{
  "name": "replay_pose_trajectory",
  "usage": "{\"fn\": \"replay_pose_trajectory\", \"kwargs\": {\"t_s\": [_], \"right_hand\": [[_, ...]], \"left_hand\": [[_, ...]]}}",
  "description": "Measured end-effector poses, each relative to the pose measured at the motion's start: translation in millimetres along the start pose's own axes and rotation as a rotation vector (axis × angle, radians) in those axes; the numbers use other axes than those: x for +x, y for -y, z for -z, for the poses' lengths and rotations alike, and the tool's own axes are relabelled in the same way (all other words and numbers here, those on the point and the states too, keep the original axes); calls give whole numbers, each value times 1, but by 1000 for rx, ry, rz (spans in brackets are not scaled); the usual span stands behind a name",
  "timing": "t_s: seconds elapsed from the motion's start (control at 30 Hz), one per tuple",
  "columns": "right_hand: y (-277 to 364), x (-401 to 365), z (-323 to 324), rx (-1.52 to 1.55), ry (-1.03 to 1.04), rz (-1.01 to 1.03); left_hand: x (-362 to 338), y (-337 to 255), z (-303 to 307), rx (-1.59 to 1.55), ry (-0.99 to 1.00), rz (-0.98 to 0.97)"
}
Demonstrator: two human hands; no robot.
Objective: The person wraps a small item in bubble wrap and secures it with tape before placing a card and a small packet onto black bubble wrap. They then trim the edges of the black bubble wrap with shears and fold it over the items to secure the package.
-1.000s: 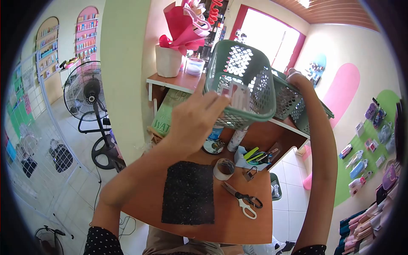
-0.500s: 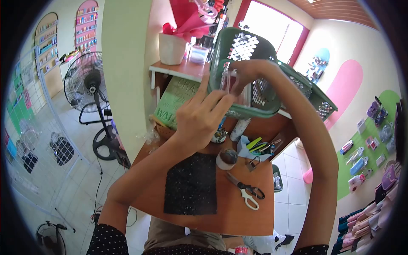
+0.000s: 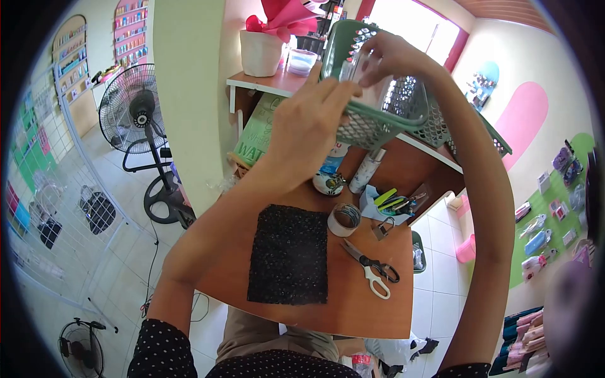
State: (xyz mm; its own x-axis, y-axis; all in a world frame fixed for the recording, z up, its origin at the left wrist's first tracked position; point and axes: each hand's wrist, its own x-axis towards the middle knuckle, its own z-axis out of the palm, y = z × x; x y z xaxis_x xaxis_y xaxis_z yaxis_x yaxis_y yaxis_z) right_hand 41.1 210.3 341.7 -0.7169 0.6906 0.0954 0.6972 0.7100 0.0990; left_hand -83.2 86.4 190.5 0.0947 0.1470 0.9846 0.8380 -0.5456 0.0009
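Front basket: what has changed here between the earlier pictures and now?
The right hand has let go of the next basket's rim and moved leftward into the front basket, its fingers now at the clear packs; whether it grips one is unclear. The left hand stays at the front basket's near rim. The black sheet, tape roll and scissors stayed put.

A black fan [image 3: 140, 104] stands beside the pale pillar [image 3: 186, 107]; a white pot [image 3: 261, 55] sits on the shelf [image 3: 257, 83] near a tub [image 3: 302, 63].
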Motion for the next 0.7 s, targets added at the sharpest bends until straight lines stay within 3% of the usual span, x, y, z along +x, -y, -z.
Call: {"fn": "replay_pose_trajectory", "kwargs": {"t_s": [0.07, 0.13, 0.17, 0.23, 0.27, 0.3, 0.33, 0.37, 0.4, 0.47, 0.5, 0.53, 0.57, 0.6, 0.67, 0.7], "right_hand": [[-17, -8, 13, 193, -397, 138], [-25, -16, 39, 133, -358, -11], [-24, -19, 38, -27, -694, 49], [-14, -42, 45, 473, -997, -214], [-16, -57, 53, 610, -927, -122], [-16, -67, 51, 720, -1125, -112], [-5, -87, 41, 759, -1194, -64], [-72, -88, 47, 753, -1117, 70], [-39, -114, 31, 878, -1075, -22], [-16, -153, -9, 1029, -1012, 60], [-31, -171, -32, 905, -999, 120], [-21, -191, -66, 225, -953, 68], [16, -196, -87, 890, -996, -248], [17, -208, -129, 1155, -949, -320], [49, -218, -197, 1263, -597, -383], [48, -217, -258, 1306, -557, -422]], "left_hand": [[11, 13, -6, -59, 40, 70], [25, 24, -11, -58, 71, 57], [33, 31, -15, -63, 105, 35], [45, 49, -31, -61, 45, -31], [51, 54, -35, -54, -15, -89], [56, 58, -40, -61, -14, -89], [62, 66, -49, -57, -5, -73], [67, 78, -61, -29, 15, -117], [63, 87, -70, -4, 42, -156], [57, 93, -64, -38, 105, -155], [55, 73, -44, -59, 158, -70], [44, 61, -28, -16, 215, -35], [17, 56, -26, -32, 260, 105], [-10, 49, -21, -46, 309, 238], [-66, -3, 32, -51, 109, -12], [-103, -23, 43, -261, 174, 220]]}}
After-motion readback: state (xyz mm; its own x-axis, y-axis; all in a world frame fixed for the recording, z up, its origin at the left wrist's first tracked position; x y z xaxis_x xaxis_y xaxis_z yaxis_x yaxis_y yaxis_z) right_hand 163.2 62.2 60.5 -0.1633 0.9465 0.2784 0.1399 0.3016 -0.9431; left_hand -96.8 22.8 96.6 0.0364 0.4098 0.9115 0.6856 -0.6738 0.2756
